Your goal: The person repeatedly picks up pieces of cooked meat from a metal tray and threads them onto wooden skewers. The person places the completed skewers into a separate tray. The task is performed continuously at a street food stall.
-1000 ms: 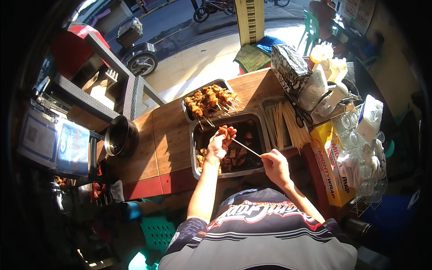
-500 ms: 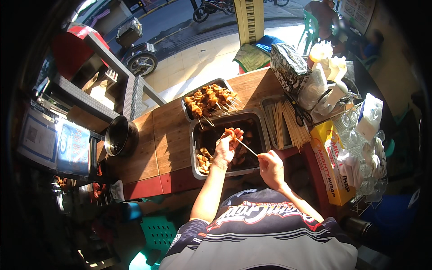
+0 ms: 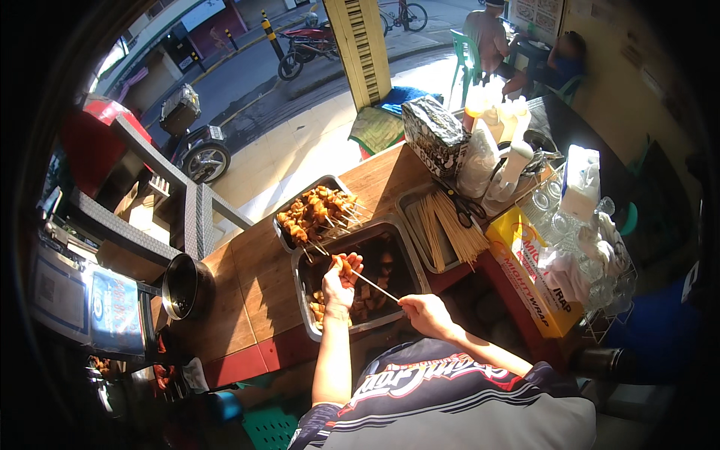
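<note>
My left hand (image 3: 341,279) pinches pieces of orange-brown meat (image 3: 346,264) at the tip of a thin bamboo skewer (image 3: 373,285). My right hand (image 3: 424,313) grips the skewer's other end. Both hands are over a large metal tray (image 3: 411,255) that holds raw marinated meat chunks (image 3: 366,303). Just beyond it, a smaller metal tray (image 3: 283,241) carries several finished meat skewers (image 3: 316,212).
A tray of bare bamboo sticks (image 3: 444,231) with scissors (image 3: 469,208) lies to the right on the wooden counter (image 3: 247,289). Squeeze bottles (image 3: 506,127), a patterned box (image 3: 433,135), a yellow box (image 3: 525,262) and a glass rack (image 3: 577,225) crowd the right. A metal pot (image 3: 184,286) stands at left.
My left hand has shifted slightly right and forward with the meat on the skewer tip. My right hand drew back toward me, keeping hold of the skewer.
</note>
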Demonstrator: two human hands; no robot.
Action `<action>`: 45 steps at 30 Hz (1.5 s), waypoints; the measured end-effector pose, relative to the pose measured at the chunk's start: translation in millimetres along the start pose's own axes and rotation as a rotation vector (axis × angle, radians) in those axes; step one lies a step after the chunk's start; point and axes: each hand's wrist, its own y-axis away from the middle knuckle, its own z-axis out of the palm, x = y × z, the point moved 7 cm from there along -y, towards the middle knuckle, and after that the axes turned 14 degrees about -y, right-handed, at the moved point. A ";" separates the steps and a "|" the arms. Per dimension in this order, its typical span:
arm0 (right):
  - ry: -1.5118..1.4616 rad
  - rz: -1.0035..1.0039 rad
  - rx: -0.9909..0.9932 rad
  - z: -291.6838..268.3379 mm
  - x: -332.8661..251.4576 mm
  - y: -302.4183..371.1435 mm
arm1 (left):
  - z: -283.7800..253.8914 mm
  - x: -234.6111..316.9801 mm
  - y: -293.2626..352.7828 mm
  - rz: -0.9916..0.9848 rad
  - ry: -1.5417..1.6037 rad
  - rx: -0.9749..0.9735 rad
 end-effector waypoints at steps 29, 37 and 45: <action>-0.255 0.181 0.024 -2.2 23.5 -37.6 | 17.0 -41.9 20.1 0.267 -2.181 -0.087; -0.381 0.304 0.025 -16.8 44.4 -21.0 | -2.2 -35.8 14.0 0.525 -1.792 -0.082; -0.362 0.361 -0.069 -19.7 51.1 -7.4 | -49.6 -27.7 -14.2 -0.006 -0.778 0.062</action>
